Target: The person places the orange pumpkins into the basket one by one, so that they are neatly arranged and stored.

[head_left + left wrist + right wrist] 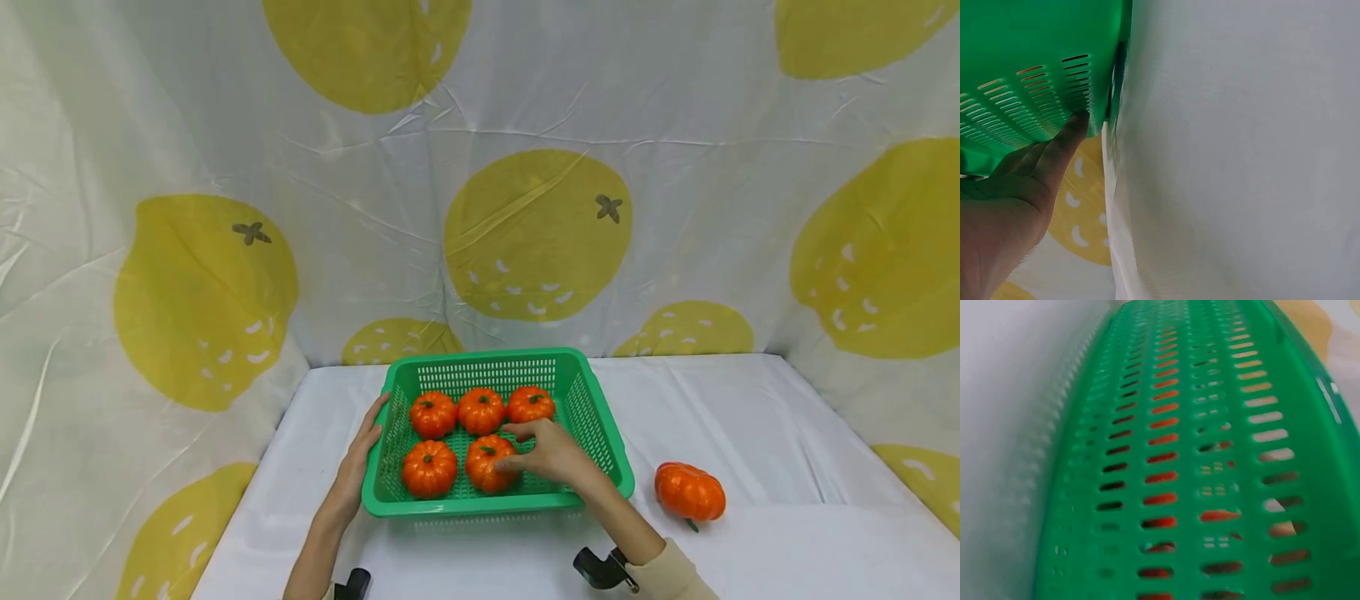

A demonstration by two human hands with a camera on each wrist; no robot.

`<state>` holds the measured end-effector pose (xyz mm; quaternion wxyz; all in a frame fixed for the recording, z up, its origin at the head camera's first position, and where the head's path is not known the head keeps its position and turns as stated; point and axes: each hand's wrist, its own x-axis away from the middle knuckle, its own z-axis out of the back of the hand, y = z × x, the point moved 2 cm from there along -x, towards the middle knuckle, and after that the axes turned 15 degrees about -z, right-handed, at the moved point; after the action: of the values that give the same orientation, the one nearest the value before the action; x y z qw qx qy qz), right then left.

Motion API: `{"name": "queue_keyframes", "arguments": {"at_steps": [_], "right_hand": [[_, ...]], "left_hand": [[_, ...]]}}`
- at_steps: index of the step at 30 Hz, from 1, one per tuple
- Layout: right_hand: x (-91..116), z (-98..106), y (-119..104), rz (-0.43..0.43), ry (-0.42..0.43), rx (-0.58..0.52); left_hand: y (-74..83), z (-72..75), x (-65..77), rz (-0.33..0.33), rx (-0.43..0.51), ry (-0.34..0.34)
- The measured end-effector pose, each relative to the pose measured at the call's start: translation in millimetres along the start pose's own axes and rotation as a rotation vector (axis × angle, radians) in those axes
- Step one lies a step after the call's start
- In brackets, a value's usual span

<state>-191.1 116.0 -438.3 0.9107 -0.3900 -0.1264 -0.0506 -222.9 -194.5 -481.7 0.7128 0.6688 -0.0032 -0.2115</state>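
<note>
A green plastic basket (495, 503) with slotted walls holds several small orange pumpkins. My left hand (352, 471) rests at the basket's left side, its fingers extended along the rim and, in the left wrist view, against the outer wall. Inside the basket, my right hand (551, 450) reaches over the front right, at the front-row pumpkin (486, 468). Its thumb overlaps that pumpkin's right side, and the index finger spreads behind it. Beside it on the left sits another pumpkin (429, 469). Through the slots in the right wrist view, orange patches show, but the right hand is mostly hidden.
One more pumpkin (690, 492) lies on its side on the white tabletop (795, 550), right of the basket. A back row includes a middle pumpkin (482, 410). Lemon-printed cloth (360, 200) hangs behind and at both sides.
</note>
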Motion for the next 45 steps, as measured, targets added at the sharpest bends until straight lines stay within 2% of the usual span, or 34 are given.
{"name": "queue_keyframes", "arguments": {"at_steps": [3,6,9,11,15,18,21,25,28,33,38,45], "right_hand": [[8,17,5,0.036,-0.003,-0.049],[22,44,13,0.070,0.001,-0.132],[40,76,27,0.088,0.085,-0.169],[53,96,40,0.084,0.176,-0.145],[77,129,74,-0.013,0.326,-0.029],[90,141,104,-0.137,0.364,0.051],[99,143,134,-0.245,0.349,0.088],[104,135,163,-0.329,0.312,0.097],[105,126,175,-0.388,0.285,0.078],[103,113,180,-0.476,0.243,0.031],[99,109,183,-0.499,0.270,0.012],[94,105,185,-0.457,0.305,0.015]], "left_hand": [[0.1,-1.4,0.1,0.005,0.007,0.000],[-0.1,-1.7,-0.4,0.013,0.008,0.001],[0.9,-1.3,-1.4,0.014,0.003,-0.011],[1.4,-0.4,-1.7,0.013,0.003,-0.013],[2.0,1.3,-0.8,0.017,0.004,-0.015],[1.4,2.6,0.8,0.017,0.005,-0.016],[1.1,3.2,1.8,0.019,0.006,-0.015],[2.0,3.0,1.8,0.021,-0.001,-0.012],[2.7,2.5,1.0,0.020,-0.001,-0.013],[1.2,2.3,0.2,0.021,0.002,-0.013],[1.0,1.9,0.1,0.015,0.005,-0.013],[2.0,2.0,0.7,0.007,0.008,-0.022]]}}
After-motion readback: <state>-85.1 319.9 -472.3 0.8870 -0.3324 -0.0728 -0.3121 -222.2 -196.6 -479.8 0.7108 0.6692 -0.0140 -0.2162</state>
